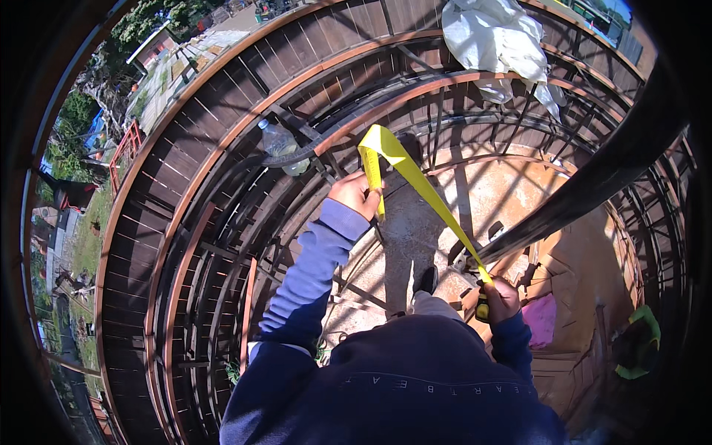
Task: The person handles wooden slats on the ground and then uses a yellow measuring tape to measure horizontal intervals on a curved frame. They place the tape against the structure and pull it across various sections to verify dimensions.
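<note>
A yellow tape measure blade stretches slantwise between my hands, bending over sharply near its upper left end. My left hand, raised in front of me, pinches the short folded-down stretch of the blade between thumb and fingers. Lower and to the right, my right hand is closed around the black and yellow tape measure case, with the blade running out of its top. Part of the case is covered by my fingers. Below the blade, a dark shoe shows on the dusty floor.
Curved tiers of dark planks and metal rails surround me. A plastic bottle rests among the left rails; a white sack drapes over the far ones. On the right, a thick dark pole slants past me. A pink item lies below it.
</note>
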Demonstrator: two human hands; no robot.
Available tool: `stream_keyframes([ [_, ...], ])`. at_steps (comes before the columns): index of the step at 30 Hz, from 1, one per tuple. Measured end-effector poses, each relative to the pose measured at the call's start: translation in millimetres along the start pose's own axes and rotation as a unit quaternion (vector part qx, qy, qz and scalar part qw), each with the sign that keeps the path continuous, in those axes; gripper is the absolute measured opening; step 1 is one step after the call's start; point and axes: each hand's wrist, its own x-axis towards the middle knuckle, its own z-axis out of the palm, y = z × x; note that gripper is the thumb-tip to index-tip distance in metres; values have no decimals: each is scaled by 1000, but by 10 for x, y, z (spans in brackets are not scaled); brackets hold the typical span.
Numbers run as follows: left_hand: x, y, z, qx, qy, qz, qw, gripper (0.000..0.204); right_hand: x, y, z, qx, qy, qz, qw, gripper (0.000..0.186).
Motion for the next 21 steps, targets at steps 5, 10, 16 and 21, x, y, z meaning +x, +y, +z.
stream_keyframes([
  [5,1058,-404,592,19,36,-55,998,15,1203,-66,-289,-75,45,-119,989,18],
  [10,1568,-804,789,6,117,-101,988,15,2170,-354,-391,-279,40,-144,949,16],
  [16,1853,-1728,1325,92,-39,-184,978,17,3276,-574,-326,-334,19,-120,935,16],
  [21,2112,-2379,1585,78,-93,-199,972,25,4354,-1036,-538,-370,-6,-135,919,13],
])
